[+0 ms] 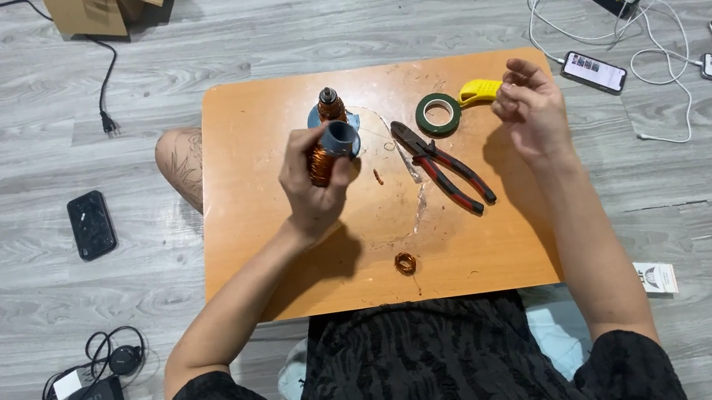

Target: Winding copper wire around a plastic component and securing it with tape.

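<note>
Gripping the copper coil [320,164] above the table [273,267], the left hand [314,187] is closed around its stiff body. The right hand [532,110] pinches something I cannot see, probably thin fragile wire.

Coil body [320,164] mostly hidden inside left hand [313,187].

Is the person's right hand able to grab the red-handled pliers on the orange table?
Probably yes. The right hand is raised, fingers loosely curled and holding nothing visible, just right of the red-handled pliers, which lie flat on the orange table with nothing between them. The left hand holds a copper-wound coil.
</note>
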